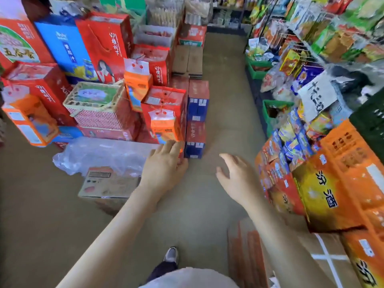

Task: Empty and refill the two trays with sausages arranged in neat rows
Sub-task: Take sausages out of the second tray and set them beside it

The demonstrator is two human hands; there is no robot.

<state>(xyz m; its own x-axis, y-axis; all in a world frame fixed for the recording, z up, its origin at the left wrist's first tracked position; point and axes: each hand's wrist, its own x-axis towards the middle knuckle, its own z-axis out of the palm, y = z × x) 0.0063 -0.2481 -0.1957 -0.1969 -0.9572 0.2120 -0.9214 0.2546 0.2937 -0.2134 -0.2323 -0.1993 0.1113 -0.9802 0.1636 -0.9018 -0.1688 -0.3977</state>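
Observation:
I stand in a shop aisle with both arms stretched forward over the floor. My left hand (164, 165) is empty with its fingers spread, in front of a stack of red and orange gift boxes (166, 119). My right hand (234, 175) is empty too, fingers apart and slightly curled, hanging over the bare floor. I see no trays and no sausages that I can make out in this view.
Gift boxes (62, 59) pile up on the left, with a cardboard carton (108, 183) under clear plastic wrap (99, 152) on the floor. Snack shelves (311, 59) and orange liquor cartons (332, 188) line the right. The tan floor aisle (224, 90) runs ahead between them.

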